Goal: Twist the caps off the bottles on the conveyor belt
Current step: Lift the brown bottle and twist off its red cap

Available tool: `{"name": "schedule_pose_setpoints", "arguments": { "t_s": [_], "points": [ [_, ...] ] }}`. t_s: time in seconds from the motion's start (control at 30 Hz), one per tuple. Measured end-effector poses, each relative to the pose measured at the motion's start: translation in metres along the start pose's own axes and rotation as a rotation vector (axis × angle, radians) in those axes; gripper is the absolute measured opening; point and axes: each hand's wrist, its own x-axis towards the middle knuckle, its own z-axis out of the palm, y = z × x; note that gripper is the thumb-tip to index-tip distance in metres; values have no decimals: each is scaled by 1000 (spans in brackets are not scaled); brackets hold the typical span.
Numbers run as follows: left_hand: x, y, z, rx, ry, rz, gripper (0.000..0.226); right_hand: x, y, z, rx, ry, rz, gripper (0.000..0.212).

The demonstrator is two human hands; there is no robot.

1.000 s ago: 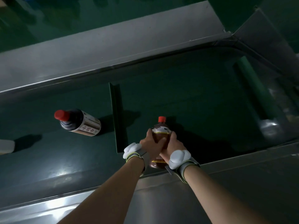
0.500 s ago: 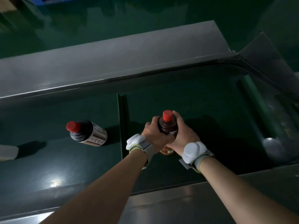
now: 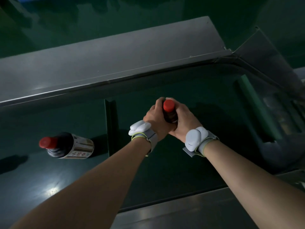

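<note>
Over the middle of the green conveyor belt (image 3: pixel 165 171), both hands wrap one dark bottle (image 3: pixel 170 115), left hand (image 3: pixel 156 119) and right hand (image 3: pixel 183 122) pressed around its shoulder just under the red cap (image 3: pixel 168 105). Smooth and probably slippery, so grip the body firmly and pinch that cap; a second bottle (image 3: pixel 69 146) waits, capped, at near left.

A grey metal rail (image 3: pixel 115 63) runs along the far side, with a green floor (image 3: pixel 115 17) beyond it.
</note>
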Motion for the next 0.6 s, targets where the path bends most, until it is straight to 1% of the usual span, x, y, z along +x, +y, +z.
{"name": "schedule_pose_setpoints", "arguments": {
  "t_s": [0.17,0.37,0.6],
  "points": [
    [9,1,9,56,6,-11,75,5,9,-2,-62,-18,-13,90],
    [12,-6,19,106,-19,-33,70,2,14,-5,-106,-105,9,87],
    [7,-12,25,83,-21,-16,66,-3,15,-2,-130,-111,29,83]
  ]
}}
